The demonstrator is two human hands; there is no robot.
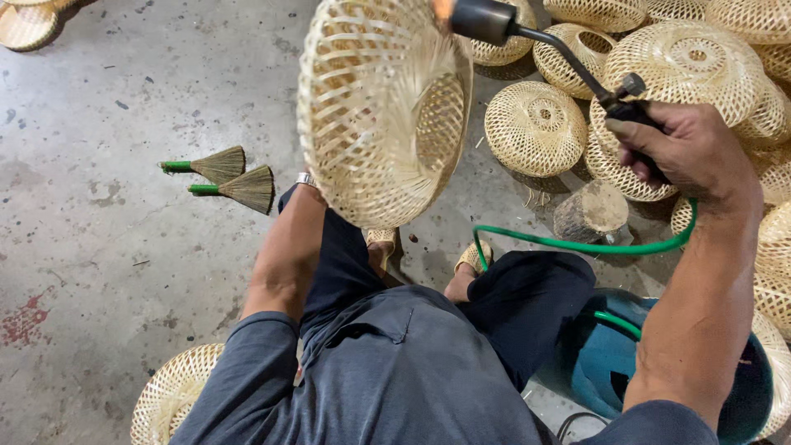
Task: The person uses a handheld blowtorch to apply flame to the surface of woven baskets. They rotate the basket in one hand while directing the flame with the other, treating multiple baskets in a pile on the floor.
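Gripping a gas torch (560,51) by its handle, the right hand (688,152) keeps the nozzle aimed at a woven bamboo lampshade (381,111), which is raised and tilted from behind by the left hand, hidden so its grip cannot be told. Finished shades (535,128) are piled on a stained concrete floor (107,239), beside two small brooms (227,177).

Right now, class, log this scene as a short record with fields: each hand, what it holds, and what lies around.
left hand: hidden behind the woven basket it holds up, opening tilted toward the torch
right hand: gripping the torch, nozzle at the basket's rim
hose: green, runs from the torch down to a blue tank
floor left: two small brooms with green handles
floor right: pile of baskets, wood block
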